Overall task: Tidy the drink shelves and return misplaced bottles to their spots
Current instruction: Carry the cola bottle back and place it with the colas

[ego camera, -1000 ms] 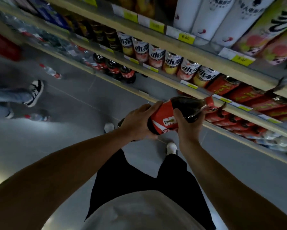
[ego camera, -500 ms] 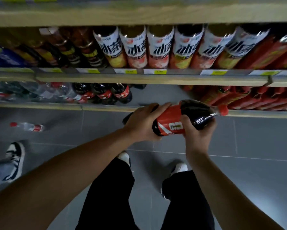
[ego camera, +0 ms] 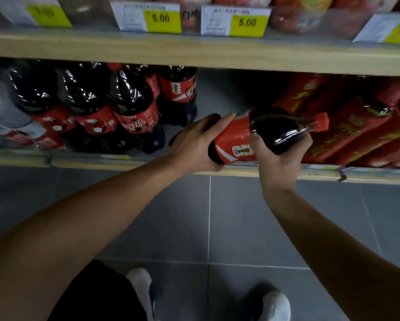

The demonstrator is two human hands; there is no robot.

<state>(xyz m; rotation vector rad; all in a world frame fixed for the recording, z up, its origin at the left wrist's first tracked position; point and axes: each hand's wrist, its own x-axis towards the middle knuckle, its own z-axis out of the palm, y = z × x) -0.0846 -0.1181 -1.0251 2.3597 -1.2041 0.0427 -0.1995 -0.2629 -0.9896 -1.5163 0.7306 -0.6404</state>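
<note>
With the left hand [ego camera: 194, 144] wrapped round the base and the right hand [ego camera: 277, 158] cupping the shoulder of the sideways cola bottle [ego camera: 259, 135], tip it upright, then slide it toward eleven o'clock into the lower shelf [ego camera: 125, 162] gap beside the standing colas [ego camera: 134, 105].

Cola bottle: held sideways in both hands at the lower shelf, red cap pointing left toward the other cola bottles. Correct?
Not quite. The head view shows the cola bottle held sideways by the left hand and right hand at the lower shelf, but its red cap points right, toward the red-wrapped bottles, away from the other cola bottles.
</note>
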